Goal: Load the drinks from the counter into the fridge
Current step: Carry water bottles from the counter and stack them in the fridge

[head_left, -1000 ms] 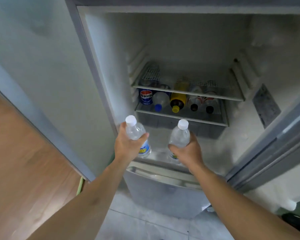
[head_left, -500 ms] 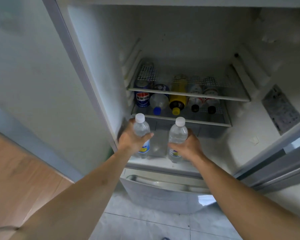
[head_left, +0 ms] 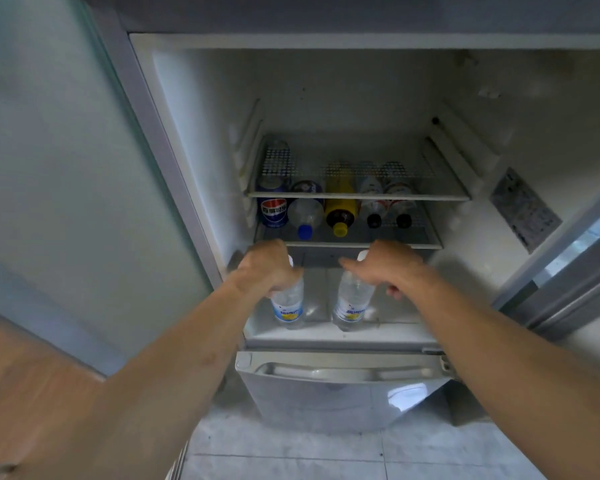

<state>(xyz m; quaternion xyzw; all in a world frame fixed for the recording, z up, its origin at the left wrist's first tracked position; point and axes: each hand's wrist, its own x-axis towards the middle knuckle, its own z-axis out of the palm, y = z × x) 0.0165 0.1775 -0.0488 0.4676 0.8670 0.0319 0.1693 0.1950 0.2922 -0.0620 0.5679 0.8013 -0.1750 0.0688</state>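
Two clear water bottles with white caps and blue-yellow labels stand upright on the floor of the open fridge (head_left: 343,336). My left hand (head_left: 267,268) grips the left water bottle (head_left: 288,306) around its upper part. My right hand (head_left: 385,268) sits over the shoulder of the right water bottle (head_left: 352,303), thumb across the front of its neck and outer fingers hanging to the right. Both labels face me.
The wire shelf (head_left: 361,242) just above my hands carries a blue cola can (head_left: 273,211) and several bottles lying on their sides. Another wire shelf (head_left: 361,195) sits above it. The open door (head_left: 66,185) stands at left, a closed drawer (head_left: 340,375) below.
Both hands have moved forward and down into the fridge, and the two bottles now stand on its floor instead of being held in front of the opening.
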